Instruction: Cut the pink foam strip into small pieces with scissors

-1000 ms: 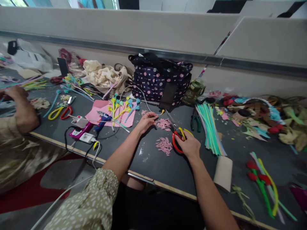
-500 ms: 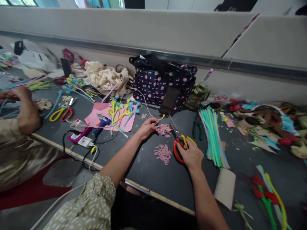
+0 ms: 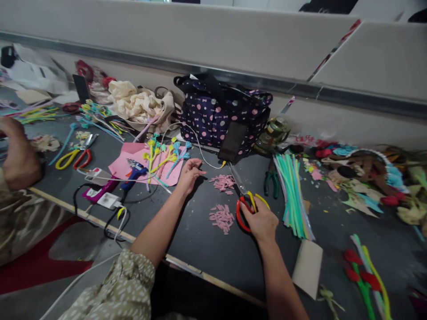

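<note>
My right hand (image 3: 261, 222) is closed on the red and yellow handles of a pair of scissors (image 3: 246, 203) that lies on the dark table, blades pointing away. My left hand (image 3: 189, 172) rests on the table to the left of a small heap of pink paper bits (image 3: 223, 182), fingers curled loosely; whether anything is in them I cannot make out. A second heap of pink bits (image 3: 221, 218) lies just left of the scissors. A pink sheet (image 3: 133, 162) with several pipe-cleaner flowers (image 3: 163, 155) lies left of my left hand.
A dotted dark bag (image 3: 222, 114) stands behind. A bundle of green pipe cleaners (image 3: 292, 191) and pliers (image 3: 271, 178) lie to the right, a cardboard tube (image 3: 307, 268) near the front edge. A glue gun (image 3: 134, 170) and cables lie left. Another person's arm (image 3: 18, 155) is at far left.
My left hand has drawn back to the left, away from the far heap of pink bits. My right hand stays on the scissors. The view shifted slightly.
</note>
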Motion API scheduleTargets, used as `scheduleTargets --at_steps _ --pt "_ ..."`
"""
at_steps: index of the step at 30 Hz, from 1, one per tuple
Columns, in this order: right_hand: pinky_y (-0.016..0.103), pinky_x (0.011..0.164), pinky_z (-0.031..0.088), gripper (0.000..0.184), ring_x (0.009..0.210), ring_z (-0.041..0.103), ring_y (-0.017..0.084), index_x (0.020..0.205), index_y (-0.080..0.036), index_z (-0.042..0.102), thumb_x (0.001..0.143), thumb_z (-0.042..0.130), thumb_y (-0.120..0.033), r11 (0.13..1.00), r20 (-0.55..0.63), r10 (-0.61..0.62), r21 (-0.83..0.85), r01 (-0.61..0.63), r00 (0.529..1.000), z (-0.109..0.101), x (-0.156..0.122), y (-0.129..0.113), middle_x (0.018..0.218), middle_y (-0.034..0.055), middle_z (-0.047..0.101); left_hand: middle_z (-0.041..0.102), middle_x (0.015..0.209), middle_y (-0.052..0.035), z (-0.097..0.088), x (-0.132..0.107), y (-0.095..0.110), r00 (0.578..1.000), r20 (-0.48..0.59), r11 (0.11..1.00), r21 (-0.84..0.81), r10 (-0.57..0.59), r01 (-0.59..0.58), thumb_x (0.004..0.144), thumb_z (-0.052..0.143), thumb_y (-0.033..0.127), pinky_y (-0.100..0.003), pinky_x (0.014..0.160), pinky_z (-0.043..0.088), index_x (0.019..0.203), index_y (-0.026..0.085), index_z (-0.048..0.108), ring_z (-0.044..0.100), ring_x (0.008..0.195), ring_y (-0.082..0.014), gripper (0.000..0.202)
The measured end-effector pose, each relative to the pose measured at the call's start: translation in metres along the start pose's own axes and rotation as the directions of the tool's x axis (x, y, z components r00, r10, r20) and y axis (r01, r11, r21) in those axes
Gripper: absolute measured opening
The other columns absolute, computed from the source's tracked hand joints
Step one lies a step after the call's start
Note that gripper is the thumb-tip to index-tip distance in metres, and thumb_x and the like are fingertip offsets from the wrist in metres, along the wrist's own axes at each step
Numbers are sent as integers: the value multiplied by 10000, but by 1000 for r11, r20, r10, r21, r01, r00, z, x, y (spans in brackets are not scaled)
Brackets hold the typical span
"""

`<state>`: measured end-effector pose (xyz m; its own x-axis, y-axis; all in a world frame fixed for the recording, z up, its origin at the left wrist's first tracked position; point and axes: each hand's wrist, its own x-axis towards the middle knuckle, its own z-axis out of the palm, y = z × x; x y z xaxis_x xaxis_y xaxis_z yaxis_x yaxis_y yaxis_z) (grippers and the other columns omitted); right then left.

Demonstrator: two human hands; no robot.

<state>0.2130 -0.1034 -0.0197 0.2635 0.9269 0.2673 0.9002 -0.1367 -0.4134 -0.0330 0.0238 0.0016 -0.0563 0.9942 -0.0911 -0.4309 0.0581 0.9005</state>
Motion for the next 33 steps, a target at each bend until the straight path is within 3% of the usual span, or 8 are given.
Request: scheduleTargets --at_steps 4,9,15,20,26,30,33 --pt "317 667 454 590 779 646 230 1082 -184 690 834 445 -659 1000 -2 6 -2 -6 1000 -1 0 -1 887 91 715 615 1005 -44 -5 -1 1 986 -107 989 81 132 -123 576 588 111 -233 659 531 977 217 534 612 1016 -189 419" --pt "312 672 449 531 778 645 226 1041 -198 693 831 474 -633 1000 -7 -2 0 2 1000 -2 0 -2 856 77 712 590 938 -31 -14 1 -2 962 -251 947 321 111 -26 595 609 129 -183 458 403 916 201 515 624 724 -144 342" --pt "313 654 433 531 780 638 234 1044 -208 688 823 474 -641 1000 -28 0 -9 -1 1000 -4 -1 -3 843 72 706 603 861 -30 -18 6 -3 967 -205 954 285 151 -88 645 584 125 -219 525 464 944 214 512 618 760 -162 320" --pt "293 617 395 510 730 619 215 1016 -218 685 819 481 -642 1000 -34 2 -19 -3 999 -5 0 -2 794 55 692 584 996 -44 -25 11 -6 927 -277 920 366 253 -142 605 596 95 -190 516 456 909 207 545 599 791 -144 328" --pt "282 616 373 481 741 616 207 1020 -222 680 828 498 -623 999 -39 -5 -32 4 999 -5 0 -2 805 46 693 562 998 -46 -23 13 -10 954 -217 944 300 207 -136 588 574 82 -170 521 477 917 208 517 624 959 -187 357" --pt "282 633 388 469 770 624 209 1037 -225 681 824 521 -612 999 -34 6 -37 -7 999 -3 0 -1 838 49 700 567 992 -43 -20 12 -9 953 -200 944 285 226 -164 609 583 102 -169 510 458 922 210 511 649 905 -174 339" --pt "286 650 408 472 799 624 211 1054 -232 681 824 520 -612 999 -31 6 -42 -7 999 -2 0 -1 894 55 701 559 993 -41 -19 13 -11 971 -170 950 292 169 -114 605 596 105 -185 513 453 917 208 512 647 855 -170 340"
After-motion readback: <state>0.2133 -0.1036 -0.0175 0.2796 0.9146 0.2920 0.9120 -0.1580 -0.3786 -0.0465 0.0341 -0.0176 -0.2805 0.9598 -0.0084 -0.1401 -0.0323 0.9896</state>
